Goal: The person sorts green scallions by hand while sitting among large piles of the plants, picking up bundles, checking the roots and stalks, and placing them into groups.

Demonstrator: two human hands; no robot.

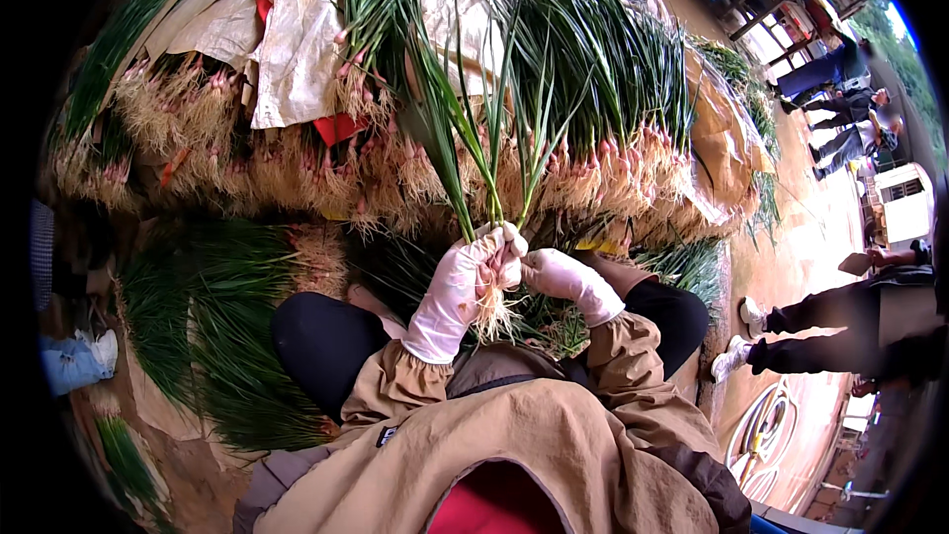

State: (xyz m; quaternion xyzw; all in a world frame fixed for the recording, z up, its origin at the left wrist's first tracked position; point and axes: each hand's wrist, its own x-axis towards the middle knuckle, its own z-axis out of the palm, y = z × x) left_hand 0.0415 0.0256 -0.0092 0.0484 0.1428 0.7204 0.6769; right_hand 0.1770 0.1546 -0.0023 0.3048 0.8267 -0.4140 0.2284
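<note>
My left hand, in a thin whitish glove, is closed around the lower ends of a few green garlic plants. Their long flat leaves fan upward, and a tuft of pale roots hangs below the fingers. Beside it, my right hand wears the same kind of glove. Its fingers are curled together against the left hand and the base of the stems; what they pinch is hidden. Just beyond both hands lies a large heap of green garlic, with pinkish bulbs and stringy roots facing me.
White cloths lie across the heap. More green garlic is piled at my left, with roots and trimmings between my knees. At the right, a standing person and a coiled hose are on the wet floor; several people stand farther back.
</note>
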